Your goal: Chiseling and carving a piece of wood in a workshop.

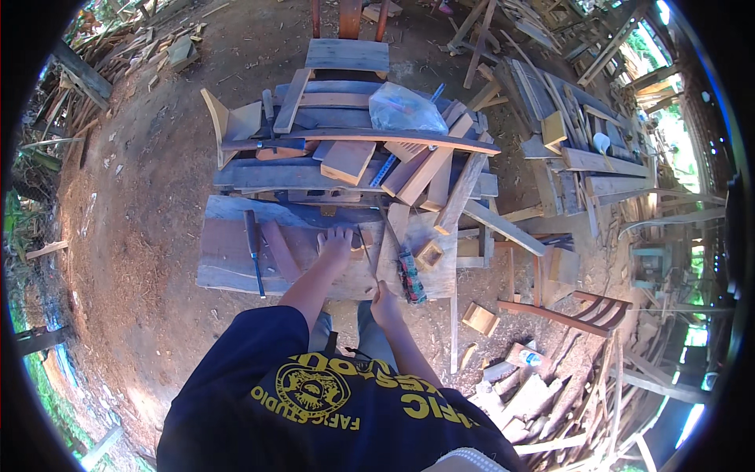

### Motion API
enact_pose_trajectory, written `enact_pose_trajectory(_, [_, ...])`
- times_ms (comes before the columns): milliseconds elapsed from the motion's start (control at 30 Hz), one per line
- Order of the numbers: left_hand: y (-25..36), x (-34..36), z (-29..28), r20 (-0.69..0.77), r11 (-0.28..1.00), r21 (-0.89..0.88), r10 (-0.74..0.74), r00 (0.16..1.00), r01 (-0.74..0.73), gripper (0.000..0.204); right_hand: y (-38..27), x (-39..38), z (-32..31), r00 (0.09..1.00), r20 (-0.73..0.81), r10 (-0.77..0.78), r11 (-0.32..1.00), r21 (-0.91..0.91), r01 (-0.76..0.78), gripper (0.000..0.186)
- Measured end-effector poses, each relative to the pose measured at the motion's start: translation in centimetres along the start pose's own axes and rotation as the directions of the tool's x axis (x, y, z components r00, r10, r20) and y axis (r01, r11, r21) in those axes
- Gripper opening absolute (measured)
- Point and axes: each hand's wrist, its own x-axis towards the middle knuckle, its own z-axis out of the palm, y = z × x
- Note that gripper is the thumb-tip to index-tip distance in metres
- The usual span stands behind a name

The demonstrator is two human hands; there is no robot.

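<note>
My left hand [336,242] lies with its fingers spread over a brown piece of wood on the low workbench [224,275]. Just right of it, my right hand [385,305] is closed at the bench's near edge around the end of a long thin tool [366,253]; its exact kind is unclear. This tool points away from me, beside the left fingers. To the left lie a chisel-like tool [252,236] with a dark handle and a reddish wooden strip [280,253]. On the right are a tool with a patterned green and red handle [410,277] and a small hollow wooden block [429,256].
Behind the bench, stacked planks hold a clear plastic bag [406,108], a hammer-like tool [279,144] and wooden blocks [348,161]. At right stand a plank pile [605,161] and a chair-like wooden frame [570,315]. Scrap wood [543,401] covers the ground lower right.
</note>
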Motion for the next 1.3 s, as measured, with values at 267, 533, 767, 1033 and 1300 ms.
enact_pose_trajectory(267, [0.0, -0.2, -0.3, 0.014, 1.0, 0.027, -0.014, 1.0, 0.014, 0.061, -1.8, 4.5, 0.7, 1.0, 0.004, -0.022, 0.999, -0.032, 0.022, 0.02])
enact_pose_trajectory(533, [-0.3, 0.3, 0.0, 0.031, 1.0, -0.012, 0.012, 0.999, -0.012, 0.065, -1.0, 1.0, -1.2, 0.996, 0.08, 0.029, 0.999, -0.034, -0.027, 0.023])
enact_pose_trajectory(767, [-0.1, -0.2, -0.3, -0.005, 1.0, 0.01, 0.02, 1.0, -0.02, 0.059, -0.7, 5.2, 1.3, 0.996, 0.062, 0.07, 0.997, -0.038, -0.068, 0.023])
enact_pose_trajectory(1033, [-0.1, 0.1, -0.5, 0.015, 1.0, -0.024, 0.007, 1.0, -0.007, 0.06, 2.0, 0.2, 0.0, 0.998, 0.06, 0.024, 0.999, -0.024, -0.023, 0.026])
enact_pose_trajectory(1300, [-0.2, 0.1, -0.2, 0.011, 1.0, 0.001, 0.009, 1.0, -0.009, 0.063, -0.1, 4.8, 1.2, 0.998, 0.063, 0.025, 0.999, -0.031, -0.023, 0.024])
